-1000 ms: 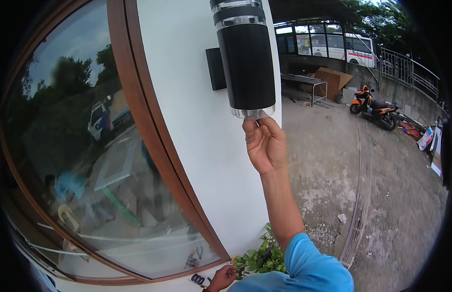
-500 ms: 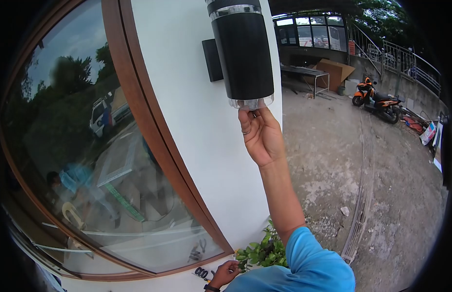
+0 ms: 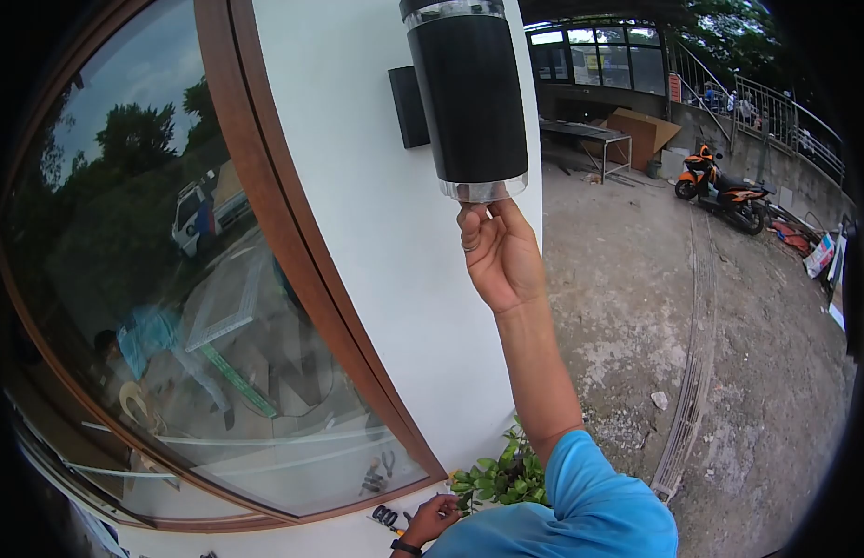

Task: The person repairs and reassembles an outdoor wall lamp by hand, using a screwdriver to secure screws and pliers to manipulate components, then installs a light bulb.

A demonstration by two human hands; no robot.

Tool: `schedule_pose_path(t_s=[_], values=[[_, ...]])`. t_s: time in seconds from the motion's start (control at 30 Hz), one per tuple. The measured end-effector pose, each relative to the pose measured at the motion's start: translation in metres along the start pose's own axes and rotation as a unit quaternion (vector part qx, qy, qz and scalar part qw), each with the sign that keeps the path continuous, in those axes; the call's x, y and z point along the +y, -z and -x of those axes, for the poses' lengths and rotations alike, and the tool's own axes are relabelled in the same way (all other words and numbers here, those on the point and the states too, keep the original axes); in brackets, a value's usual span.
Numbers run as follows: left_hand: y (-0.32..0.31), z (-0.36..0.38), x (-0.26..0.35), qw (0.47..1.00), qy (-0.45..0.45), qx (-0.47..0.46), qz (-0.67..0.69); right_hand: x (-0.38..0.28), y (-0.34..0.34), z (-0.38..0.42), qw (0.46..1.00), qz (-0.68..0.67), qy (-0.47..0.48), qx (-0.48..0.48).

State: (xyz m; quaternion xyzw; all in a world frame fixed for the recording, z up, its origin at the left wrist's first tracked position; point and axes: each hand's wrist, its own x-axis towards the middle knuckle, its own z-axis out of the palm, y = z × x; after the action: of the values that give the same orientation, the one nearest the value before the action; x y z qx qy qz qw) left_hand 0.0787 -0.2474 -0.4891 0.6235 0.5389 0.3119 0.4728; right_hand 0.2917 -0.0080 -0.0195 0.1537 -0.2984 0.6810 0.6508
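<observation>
A black cylindrical wall lamp (image 3: 469, 93) with a clear lower rim hangs on the white wall (image 3: 357, 232). My right hand (image 3: 497, 256) is raised straight up, and its gathered fingertips press into the lamp's underside. A ring shows on one finger. My left hand (image 3: 430, 516), with a dark wristband, rests low on the white sill next to small black ring-shaped parts (image 3: 385, 514). Whether this hand holds anything is hidden.
A large round window (image 3: 199, 307) with a brown frame fills the left and reflects trees and a car. A small green plant (image 3: 501, 479) grows below. On the right lie a concrete yard, an orange scooter (image 3: 720, 195), a table, cardboard boxes and railings.
My right hand stays at the lamp's underside, its fingers shifted slightly around the rim. My left hand stays on the sill. The view has drifted a little.
</observation>
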Motion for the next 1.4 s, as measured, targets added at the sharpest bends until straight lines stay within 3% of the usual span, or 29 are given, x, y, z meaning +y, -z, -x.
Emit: schedule_pose_path(t_s=[0.3, 0.6, 0.7, 0.73, 0.8, 0.93, 1.0, 1.1, 1.2, 1.3, 1.4], values=[[0.001, 0.003, 0.007, 1.0, 0.009, 0.0, -0.013, -0.002, -0.01, 0.007, 0.998, 0.009, 0.041, 0.045], [0.014, -0.011, 0.026, 1.0, -0.006, 0.012, 0.019, -0.001, -0.006, 0.003, 0.999, 0.021, -0.038, 0.002], [0.051, -0.046, 0.135, 0.978, -0.142, 0.129, 0.086, 0.0, -0.01, 0.005, 0.997, 0.047, -0.059, 0.014], [0.067, -0.056, 0.19, 0.959, -0.215, 0.178, 0.053, -0.001, -0.011, 0.006, 0.996, 0.056, -0.069, 0.011], [0.1, -0.085, 0.279, 0.907, -0.37, 0.196, 0.041, -0.003, -0.014, 0.008, 0.993, 0.07, -0.093, 0.006], [0.134, -0.147, 0.415, 0.858, -0.47, 0.19, 0.082, -0.007, -0.013, 0.004, 0.991, 0.088, -0.105, -0.003], [0.13, -0.16, 0.456, 0.849, -0.475, 0.135, 0.19, -0.009, -0.011, 0.002, 0.99, 0.105, -0.097, -0.012], [0.125, -0.168, 0.486, 0.858, -0.449, 0.09, 0.234, -0.013, -0.018, 0.003, 0.978, 0.192, -0.068, 0.054], [0.117, -0.174, 0.499, 0.869, -0.438, 0.112, 0.204, -0.013, -0.016, 0.004, 0.968, 0.239, -0.055, 0.046], [0.112, -0.177, 0.508, 0.872, -0.378, 0.106, 0.292, -0.012, -0.017, 0.003, 0.963, 0.247, -0.05, 0.095], [0.111, -0.184, 0.51, 0.864, -0.376, 0.107, 0.317, -0.012, -0.014, 0.002, 0.967, 0.234, -0.04, 0.092]])
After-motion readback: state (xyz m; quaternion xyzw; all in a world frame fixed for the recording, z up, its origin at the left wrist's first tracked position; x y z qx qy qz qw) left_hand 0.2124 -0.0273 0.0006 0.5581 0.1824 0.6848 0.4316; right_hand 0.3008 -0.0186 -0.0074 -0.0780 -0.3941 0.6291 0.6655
